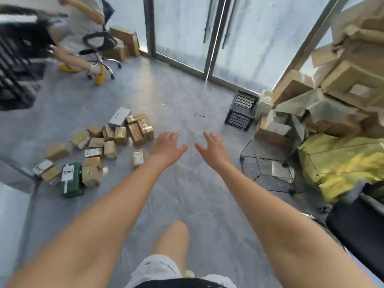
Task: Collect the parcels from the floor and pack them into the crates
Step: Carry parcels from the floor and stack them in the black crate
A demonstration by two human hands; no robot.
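Observation:
Several small cardboard parcels [116,136] lie scattered on the grey floor at centre left, with a green box [71,177] and a white box [119,116] among them. A single parcel [138,156] lies just left of my left hand [166,146]. Both arms stretch forward over the floor. My left hand and my right hand [212,147] are held out with relaxed fingers and hold nothing. A black wire crate [268,165] stands on the floor to the right of my right hand. A black plastic crate [242,110] stands further back.
Another person [83,38] sits on a wheeled stool at the far left. Stacked cardboard boxes [342,84] and a yellow bag [340,163] fill the right side. Glass doors [187,28] close off the back. A dark rack [14,65] stands at the left edge.

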